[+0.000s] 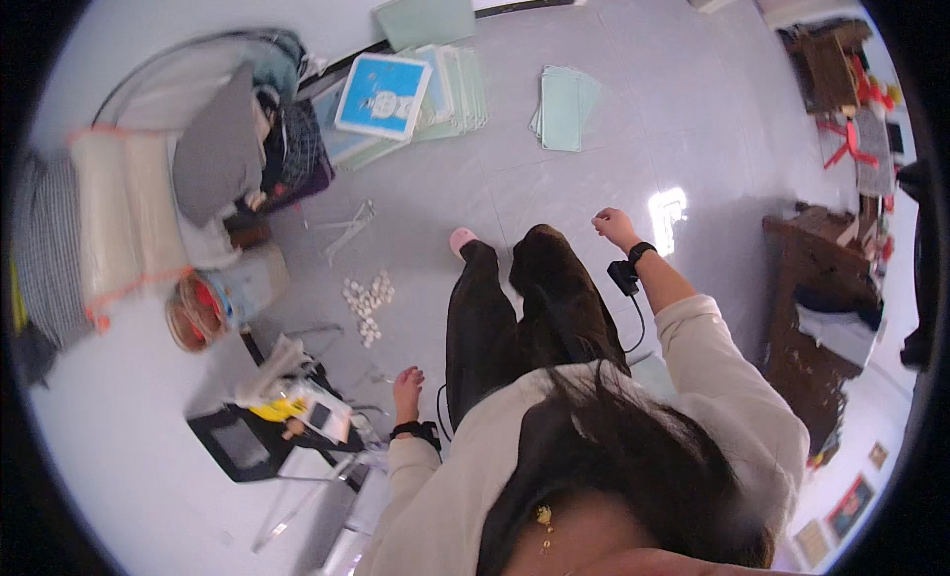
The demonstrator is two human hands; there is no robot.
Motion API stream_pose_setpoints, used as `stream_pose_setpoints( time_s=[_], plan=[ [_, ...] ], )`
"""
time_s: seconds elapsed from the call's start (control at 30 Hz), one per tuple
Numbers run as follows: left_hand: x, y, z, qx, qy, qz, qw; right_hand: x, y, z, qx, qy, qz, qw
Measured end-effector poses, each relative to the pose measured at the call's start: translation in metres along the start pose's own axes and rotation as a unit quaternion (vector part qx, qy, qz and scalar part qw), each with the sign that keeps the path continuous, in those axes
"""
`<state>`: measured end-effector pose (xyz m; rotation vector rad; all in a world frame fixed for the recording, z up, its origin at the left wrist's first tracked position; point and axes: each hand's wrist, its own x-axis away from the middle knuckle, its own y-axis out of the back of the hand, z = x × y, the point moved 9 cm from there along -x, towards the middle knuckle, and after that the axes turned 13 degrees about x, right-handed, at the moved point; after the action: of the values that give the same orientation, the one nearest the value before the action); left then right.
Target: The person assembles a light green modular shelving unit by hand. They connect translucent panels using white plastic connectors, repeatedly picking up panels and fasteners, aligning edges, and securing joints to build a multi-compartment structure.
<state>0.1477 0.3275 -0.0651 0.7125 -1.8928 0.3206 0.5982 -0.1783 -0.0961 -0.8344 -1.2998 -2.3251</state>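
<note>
Hands: we see our left hand lowered, fingers loose, empty; right hand raised, curled, empty.
White pellets: heap on grey floor, long axis toward our left hand, nearest it.
Plastic jar: on its side, red contents.

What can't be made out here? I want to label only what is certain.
Head view:
- Left hand: fingers too small and blurred to tell open or shut.
- Right hand: looks curled; any contents hidden.
- Small white pieces on the floor: too small to identify.
- Clutter by the left hand: blurred.
</note>
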Motion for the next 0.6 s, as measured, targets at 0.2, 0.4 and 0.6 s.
stream_pose_setpoints(
  time_s=[0.2, 0.4, 0.6],
  plan=[
    [0.01, -0.1, -0.22, -0.065, -0.104, -0.009, 0.992, -0.069, 0.039, -0.039, -0.099, -0.089, -0.035, 0.99],
    [-0.032, -0.158, -0.251, -0.193, -0.021, 0.015, 0.981, -0.221, 0.032, -0.051, -0.073, -0.114, -0.073, 0.988],
    [-0.079, -0.183, -0.232, -0.214, 0.141, -0.022, 0.966, -0.397, -0.02, -0.119, -0.143, -0.155, -0.118, 0.97]
  ],
)
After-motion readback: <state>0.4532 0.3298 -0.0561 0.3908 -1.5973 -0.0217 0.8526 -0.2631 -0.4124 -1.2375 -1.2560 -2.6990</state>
